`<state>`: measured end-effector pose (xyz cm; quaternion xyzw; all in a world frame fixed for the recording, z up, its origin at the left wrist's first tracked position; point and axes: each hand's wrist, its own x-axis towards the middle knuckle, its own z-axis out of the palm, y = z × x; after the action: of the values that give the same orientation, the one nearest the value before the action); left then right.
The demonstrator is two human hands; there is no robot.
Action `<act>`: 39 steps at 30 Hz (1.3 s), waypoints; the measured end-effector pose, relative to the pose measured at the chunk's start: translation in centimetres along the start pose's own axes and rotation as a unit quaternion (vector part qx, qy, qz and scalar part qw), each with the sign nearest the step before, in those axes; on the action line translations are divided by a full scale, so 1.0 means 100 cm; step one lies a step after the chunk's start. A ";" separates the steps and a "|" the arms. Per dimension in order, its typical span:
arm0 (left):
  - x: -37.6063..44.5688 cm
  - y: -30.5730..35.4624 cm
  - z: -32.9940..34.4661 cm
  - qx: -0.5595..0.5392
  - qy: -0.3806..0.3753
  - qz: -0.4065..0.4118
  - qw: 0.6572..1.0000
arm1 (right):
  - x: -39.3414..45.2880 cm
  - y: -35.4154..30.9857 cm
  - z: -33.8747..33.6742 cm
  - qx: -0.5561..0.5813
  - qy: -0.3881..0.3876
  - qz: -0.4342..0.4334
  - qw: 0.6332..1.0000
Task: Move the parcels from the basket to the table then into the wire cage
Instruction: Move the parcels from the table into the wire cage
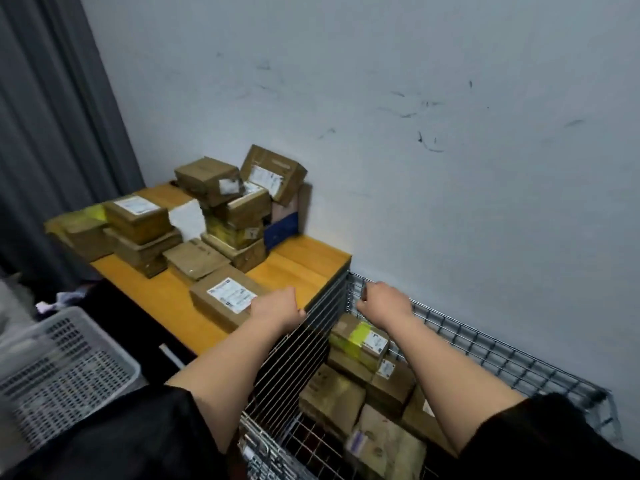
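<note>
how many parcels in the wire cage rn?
5 in the wire cage for sure: yellow-taped parcel on top, one under it, one left, one front, one right partly behind the arm. More may be hidden.

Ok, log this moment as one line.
left hand: on labelled parcel | right hand: grips wire cage rim | table: parcels remain

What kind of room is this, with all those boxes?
Probably a small parcel sorting or storage room. Labelled cardboard parcels are stacked on a wooden table, more lie in a wire cage beside it, and a white plastic basket stands nearby.
</note>
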<state>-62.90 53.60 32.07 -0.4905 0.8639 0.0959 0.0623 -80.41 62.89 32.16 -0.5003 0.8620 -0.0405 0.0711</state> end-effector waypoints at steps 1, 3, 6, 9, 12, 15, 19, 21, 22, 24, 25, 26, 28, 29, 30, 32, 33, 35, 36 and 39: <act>-0.003 -0.014 -0.003 -0.005 0.001 -0.013 1.000 | 0.000 -0.014 -0.002 -0.001 -0.004 -0.013 1.000; -0.007 -0.039 -0.008 -0.023 0.001 -0.035 0.999 | 0.002 -0.040 -0.004 -0.008 -0.008 -0.034 0.999; -0.009 -0.074 -0.014 -0.030 0.013 -0.054 0.998 | 0.008 -0.078 -0.004 -0.016 -0.015 -0.057 0.998; -0.004 -0.112 -0.020 -0.029 0.021 -0.077 0.996 | 0.017 -0.117 -0.003 -0.009 -0.024 -0.067 0.997; 0.010 -0.149 -0.028 -0.024 0.025 -0.082 0.996 | 0.027 -0.151 0.001 -0.006 -0.022 -0.067 0.997; 0.023 -0.183 -0.037 -0.022 0.030 -0.082 0.996 | 0.037 -0.181 0.010 -0.005 -0.024 -0.052 0.998; 0.042 -0.227 -0.044 -0.024 0.015 -0.083 0.996 | 0.048 -0.214 0.025 0.007 -0.043 -0.024 0.999; 0.052 -0.244 -0.046 -0.030 0.009 -0.085 0.996 | 0.053 -0.225 0.032 0.010 -0.047 -0.014 0.999; 0.056 -0.252 -0.046 -0.035 0.007 -0.086 0.996 | 0.056 -0.230 0.035 0.014 -0.050 -0.008 0.999; 0.065 -0.262 -0.044 -0.048 0.000 -0.088 0.995 | 0.062 -0.238 0.040 0.019 -0.058 0.003 0.998; 0.068 -0.266 -0.042 -0.057 -0.005 -0.088 0.994 | 0.064 -0.240 0.043 0.022 -0.062 0.006 0.998; 0.073 -0.269 -0.038 -0.069 -0.012 -0.090 0.993 | 0.068 -0.242 0.046 0.024 -0.068 0.010 0.997; 0.082 -0.272 -0.030 -0.091 -0.029 -0.098 0.991 | 0.076 -0.243 0.053 0.032 -0.079 0.018 0.996; 0.086 -0.273 -0.026 -0.094 -0.037 -0.100 0.990 | 0.080 -0.243 0.056 0.035 -0.084 0.023 0.996; 0.089 -0.272 -0.023 -0.093 -0.043 -0.100 0.990 | 0.084 -0.242 0.059 0.035 -0.089 0.026 0.995; 0.098 -0.272 -0.016 -0.095 -0.050 -0.102 0.989 | 0.095 -0.241 0.066 0.036 -0.101 0.028 0.994; 0.103 -0.271 -0.012 -0.097 -0.051 -0.103 0.989 | 0.101 -0.239 0.070 0.038 -0.104 0.030 0.993; 0.111 -0.270 -0.006 -0.102 -0.061 -0.109 0.987 | 0.111 -0.236 0.079 0.041 -0.115 0.035 0.992; 0.117 -0.269 -0.003 -0.103 -0.067 -0.115 0.986 | 0.117 -0.233 0.084 0.043 -0.121 0.037 0.991; 0.137 -0.268 0.009 -0.105 -0.083 -0.127 0.983 | 0.135 -0.222 0.100 0.050 -0.146 0.041 0.987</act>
<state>-46.88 28.99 25.68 -0.5905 0.7715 0.2175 0.0934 -66.36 40.14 24.30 -0.4611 0.8589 -0.0065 0.2228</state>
